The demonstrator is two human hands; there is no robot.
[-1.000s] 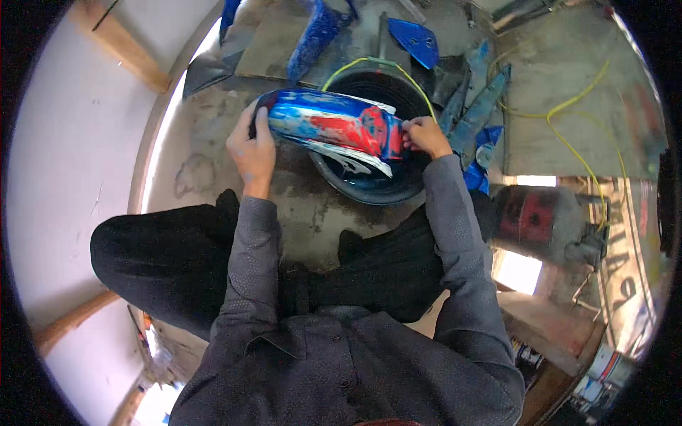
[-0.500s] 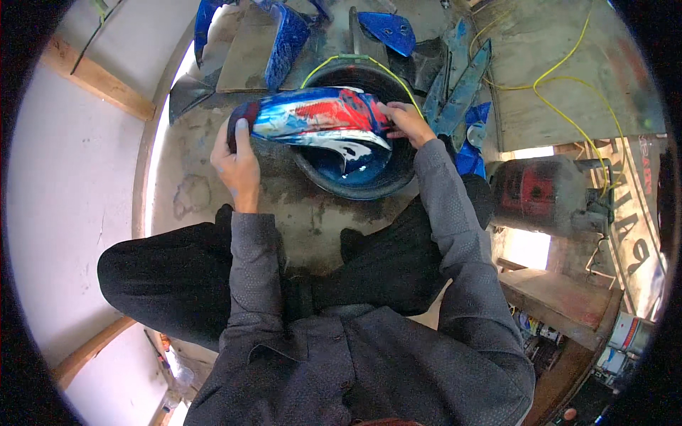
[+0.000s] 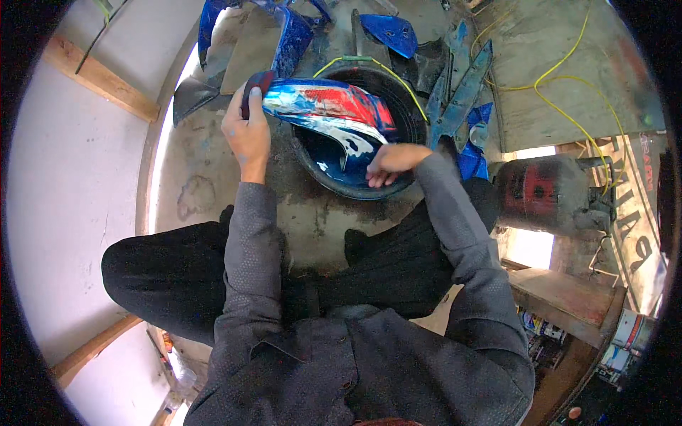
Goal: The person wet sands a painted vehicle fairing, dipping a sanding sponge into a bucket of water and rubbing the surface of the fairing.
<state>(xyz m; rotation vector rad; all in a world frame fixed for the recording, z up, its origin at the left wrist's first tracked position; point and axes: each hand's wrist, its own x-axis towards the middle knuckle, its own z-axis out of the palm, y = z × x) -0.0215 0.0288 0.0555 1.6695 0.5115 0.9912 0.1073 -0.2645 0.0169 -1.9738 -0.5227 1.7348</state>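
Over the round black tub (image 3: 341, 189), a long curved panel (image 3: 334, 106) in blue, white and red is held up; its left end passes beyond the tub's rim, and its right end is above the inside. The left hand (image 3: 246, 133) pinches the dark left end, with the thumb on the near face. The right hand (image 3: 396, 160) is just beside the panel's right end, at the near right part of the tub. Its fingers are bent and rather close together; whether they hold something, I cannot tell. On the far side lies a blue piece (image 3: 391, 34); to the right stands a dark tank (image 3: 543, 193).
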